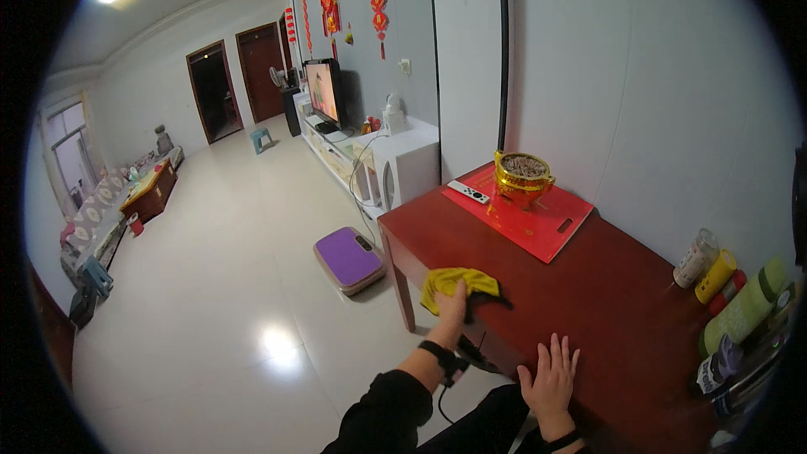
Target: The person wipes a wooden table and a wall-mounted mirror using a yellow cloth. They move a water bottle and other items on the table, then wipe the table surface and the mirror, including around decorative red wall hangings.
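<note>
My left hand grips a yellow cloth at the near left edge of a reddish-brown wooden table. Part of the cloth, with a dark side or border, lies on the tabletop and part hangs over the edge. My right hand rests palm down on the table near its front edge, fingers spread, holding nothing. Beyond the cloth, a red board with a handle slot lies flat. On it stand a gold bowl filled with greyish-brown grains or bits, and a white remote control.
Along the table's right side stand a clear jar, a yellow canister and a light-green bottle. A purple-topped platform lies on the tiled floor left of the table. A white cabinet stands behind, with a cable hanging down.
</note>
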Available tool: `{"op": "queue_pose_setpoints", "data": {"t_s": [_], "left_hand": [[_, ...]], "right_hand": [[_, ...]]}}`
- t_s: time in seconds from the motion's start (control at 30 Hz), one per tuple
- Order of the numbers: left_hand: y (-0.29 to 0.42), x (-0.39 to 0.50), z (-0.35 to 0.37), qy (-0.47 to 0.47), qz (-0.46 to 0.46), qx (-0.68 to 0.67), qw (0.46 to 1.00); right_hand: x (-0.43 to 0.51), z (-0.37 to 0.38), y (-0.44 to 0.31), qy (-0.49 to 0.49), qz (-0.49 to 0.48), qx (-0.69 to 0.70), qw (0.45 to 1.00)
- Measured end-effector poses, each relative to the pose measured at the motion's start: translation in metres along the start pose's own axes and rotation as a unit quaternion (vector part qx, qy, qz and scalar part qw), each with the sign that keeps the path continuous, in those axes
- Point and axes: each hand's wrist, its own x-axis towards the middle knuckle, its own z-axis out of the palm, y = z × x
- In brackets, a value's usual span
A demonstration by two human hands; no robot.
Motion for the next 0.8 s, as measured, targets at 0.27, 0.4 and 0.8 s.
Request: {"op": "queue_pose_setpoints", "data": {"t_s": [0.27,0.4,0.8], "left_hand": [[-0.046,-0.145,0.033,-0.207,-0.038,0.092,0.973],[-0.042,-0.196,0.039,-0.346,-0.014,0.097,0.933],[0.03,-0.267,0.014,-0.243,0.44,0.362,0.785]], "right_hand": [[-0.007,-0.008,0.005,0.036,0.008,0.121,0.992],[-0.02,-0.024,0.009,0.008,-0.035,0.132,0.991],[-0.067,-0.057,0.03,-0.052,-0.028,0.099,0.993]]}}
